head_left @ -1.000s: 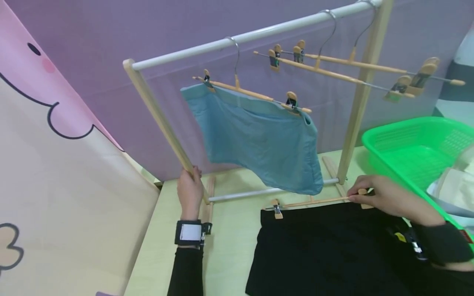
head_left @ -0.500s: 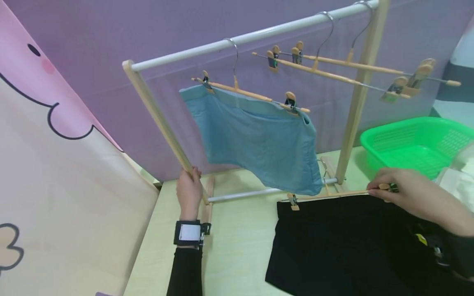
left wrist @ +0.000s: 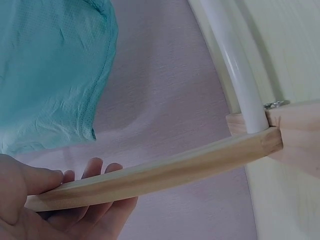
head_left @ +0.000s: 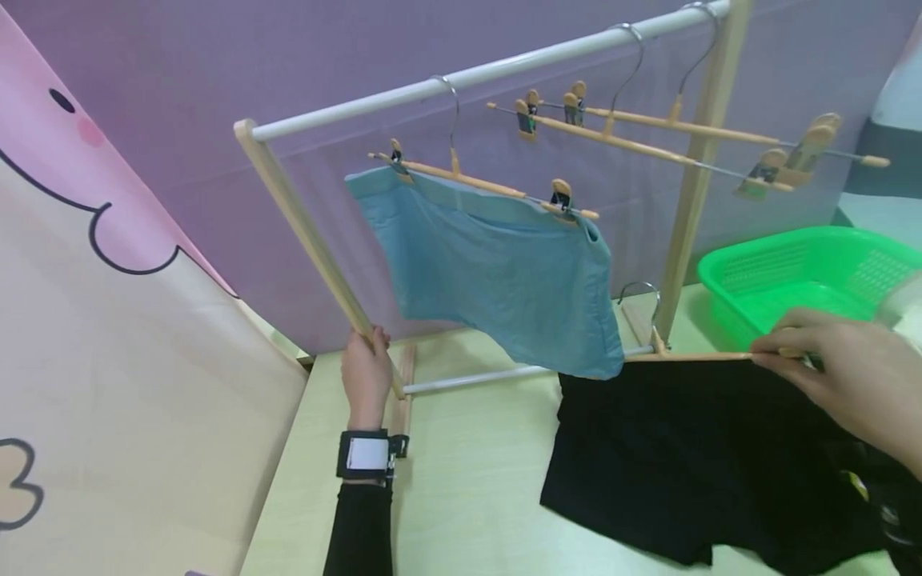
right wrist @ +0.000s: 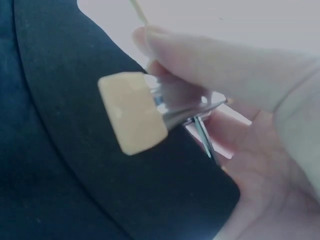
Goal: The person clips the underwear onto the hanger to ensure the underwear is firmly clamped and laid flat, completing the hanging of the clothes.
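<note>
The black shorts (head_left: 663, 456) hang from a clip hanger (head_left: 699, 357), spread over the table (head_left: 468, 488), below and to the left of the right hand (head_left: 839, 364) and well apart from the left hand (head_left: 366, 372). The right hand pinches the hanger's right end, thumb and fingers about its clip (right wrist: 132, 112). The hanger's hook stands up near the foot of the rack's right post (head_left: 687, 224). The left hand grips the left post (head_left: 302, 220) low down. Between the posts, blue shorts (head_left: 497, 280) hang from the white rail (head_left: 490, 74), overlapping the black waistband's left corner in the head view. Two more hangers (head_left: 612, 138) hang farther right, above a green basket (head_left: 749, 264).
</note>
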Tool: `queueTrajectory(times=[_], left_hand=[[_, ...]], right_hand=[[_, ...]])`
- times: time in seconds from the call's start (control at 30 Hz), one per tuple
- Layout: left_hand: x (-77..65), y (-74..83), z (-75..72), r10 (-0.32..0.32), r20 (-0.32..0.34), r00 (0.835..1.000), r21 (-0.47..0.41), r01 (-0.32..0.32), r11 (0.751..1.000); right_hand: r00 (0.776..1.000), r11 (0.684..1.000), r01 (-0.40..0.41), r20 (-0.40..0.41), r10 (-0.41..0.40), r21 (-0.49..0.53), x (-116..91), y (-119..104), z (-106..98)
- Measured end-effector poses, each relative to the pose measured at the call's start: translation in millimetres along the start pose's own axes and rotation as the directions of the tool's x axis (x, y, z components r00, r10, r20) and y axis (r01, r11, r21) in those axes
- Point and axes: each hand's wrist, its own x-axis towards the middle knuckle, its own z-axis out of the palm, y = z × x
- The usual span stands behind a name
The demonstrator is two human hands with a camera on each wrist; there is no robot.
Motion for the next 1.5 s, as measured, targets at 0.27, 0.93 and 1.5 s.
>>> queueTrajectory(times=[0.27, 0.93, 1.5], left_hand=[[0.0, -2.0, 0.2, 0.002, -0.002, 1.000, 0.009, -0.002, 1.000], [-0.6, -2.0, 0.5, 0.009, -0.014, 1.000, 0.017, -0.008, 1.000], [1.0, -4.7, 1.7, 0.012, -0.015, 1.000, 0.011, -0.012, 1.000]], right_hand=[[0.992, 0.999, -0.051, -0.111, 0.052, 0.010, -4, -3, -10], [0.904, 0.995, -0.012, -0.425, 0.052, 0.095, -8, -11, -22], [0.807, 0.974, -0.032, -0.569, 0.157, 0.224, 4, -28, -28]])
